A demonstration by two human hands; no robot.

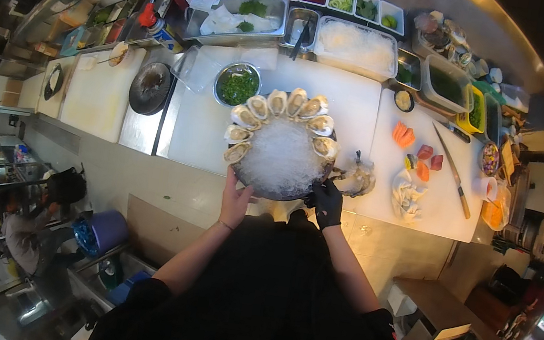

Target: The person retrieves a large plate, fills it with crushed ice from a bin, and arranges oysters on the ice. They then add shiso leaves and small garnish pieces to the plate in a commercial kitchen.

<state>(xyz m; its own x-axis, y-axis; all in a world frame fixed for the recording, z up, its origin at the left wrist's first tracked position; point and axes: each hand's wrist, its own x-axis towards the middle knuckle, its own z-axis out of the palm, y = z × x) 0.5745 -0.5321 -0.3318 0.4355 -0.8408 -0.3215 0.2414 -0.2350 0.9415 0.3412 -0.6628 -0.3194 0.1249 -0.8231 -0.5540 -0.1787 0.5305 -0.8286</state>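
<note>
A round dark platter (277, 191) heaped with crushed ice (282, 153) is held between my two hands. Several opened oysters on the half shell (277, 103) stand along its far rim and both sides. My bare left hand (235, 201) grips the near-left rim. On the near-right rim is my right hand (327, 204), in a black glove, also gripping. Just right of the platter, on a white cutting board (351, 90), lies a pale, glistening piece of seafood (358, 178) with dark parts. A steel bowl of chopped green herbs (237, 85) sits beyond the platter's left side.
A long knife (452, 169) lies on the right board, near orange fish slices (403, 134), red fish pieces (424, 152) and a crumpled cloth (407, 195). Food containers (357, 46) line the back. A black ridged plate (150, 87) is at left. Another person (30, 235) is at lower left.
</note>
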